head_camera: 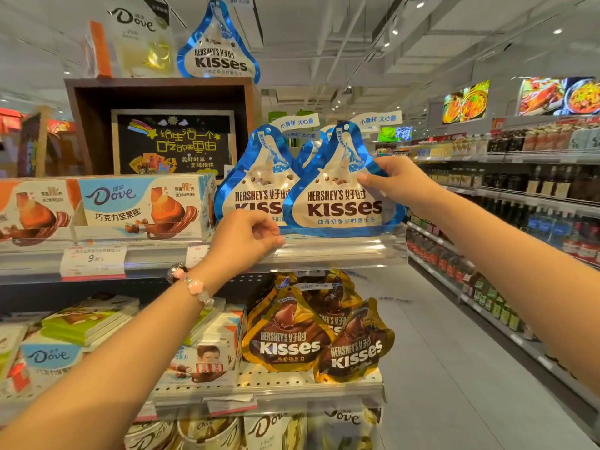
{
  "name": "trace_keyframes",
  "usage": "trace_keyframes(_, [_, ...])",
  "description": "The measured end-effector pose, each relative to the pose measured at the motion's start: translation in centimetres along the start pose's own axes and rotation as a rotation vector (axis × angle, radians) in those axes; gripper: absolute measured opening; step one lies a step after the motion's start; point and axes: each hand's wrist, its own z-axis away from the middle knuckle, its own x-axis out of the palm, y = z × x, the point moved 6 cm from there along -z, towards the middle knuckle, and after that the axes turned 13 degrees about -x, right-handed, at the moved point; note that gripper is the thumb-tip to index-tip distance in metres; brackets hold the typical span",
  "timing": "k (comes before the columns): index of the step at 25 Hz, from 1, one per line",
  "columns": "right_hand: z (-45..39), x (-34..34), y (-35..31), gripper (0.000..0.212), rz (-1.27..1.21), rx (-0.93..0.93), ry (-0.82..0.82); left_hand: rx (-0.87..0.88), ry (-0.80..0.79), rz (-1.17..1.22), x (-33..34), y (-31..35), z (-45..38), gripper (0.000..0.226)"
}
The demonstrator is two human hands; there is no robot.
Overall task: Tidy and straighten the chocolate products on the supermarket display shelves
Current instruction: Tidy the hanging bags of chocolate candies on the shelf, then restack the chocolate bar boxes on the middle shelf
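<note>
Two blue-and-white Hershey's Kisses bags stand upright at the right end of the upper shelf. My right hand pinches the right edge of the front bag. My left hand, with a pink bead bracelet on the wrist, grips the bottom edge of the left bag at the shelf lip. More blue bags stand behind these two. Another blue Kisses bag sits on top of the wooden display box.
Dove boxes fill the upper shelf to the left. Below, gold Kisses bags lean unevenly beside flat chocolate boxes. Dove bags sit on the lowest shelf. An aisle floor and drink shelves run along the right.
</note>
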Motion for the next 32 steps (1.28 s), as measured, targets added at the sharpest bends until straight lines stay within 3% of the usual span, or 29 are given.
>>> trace_keyframes(3, [0.2,0.1,0.0,0.013,-0.026,-0.002,-0.033,-0.011,0.000,-0.009,0.0,0.0,0.0,0.017])
trace_keyframes(6, [0.3,0.0,0.0,0.011,0.024,-0.045,0.049,0.003,0.018,-0.025,-0.1,0.1,0.1,0.017])
trace_keyframes(10, [1.3,-0.2,0.3,0.044,0.082,-0.161,0.267,0.026,0.038,-0.035,0.0,0.0,0.5,0.010])
trace_keyframes(13, [2.4,-0.4,0.1,0.052,0.124,-0.236,0.357,0.055,0.017,-0.094,0.0,0.1,0.6,0.011])
trace_keyframes(16, [3.9,-0.1,-1.3,0.051,0.285,-0.395,0.415,0.198,0.060,-0.265,-0.5,0.5,2.0,0.027])
trace_keyframes(19, [6.4,1.9,-2.9,0.043,0.450,-0.615,0.421,0.291,0.205,-0.281,-2.3,-0.7,4.7,0.034])
trace_keyframes(22, [8.8,6.2,-4.0,0.032,0.486,-0.762,0.318,0.274,0.266,-0.291,-4.7,-3.9,7.2,0.025])
trace_keyframes(27, [11.0,17.2,-5.6,0.024,0.383,-0.874,-0.170,0.096,0.159,-0.405,-8.0,-12.8,9.5,0.018])
trace_keyframes(30, [10.3,23.4,-5.1,0.016,0.398,-0.698,-0.370,0.012,0.091,-0.515,-9.6,-18.3,9.1,0.020])
trace_keyframes(32, [9.1,26.8,-4.5,0.017,0.404,-0.520,-0.351,-0.050,0.080,-0.595,-11.4,-22.0,7.7,0.028])
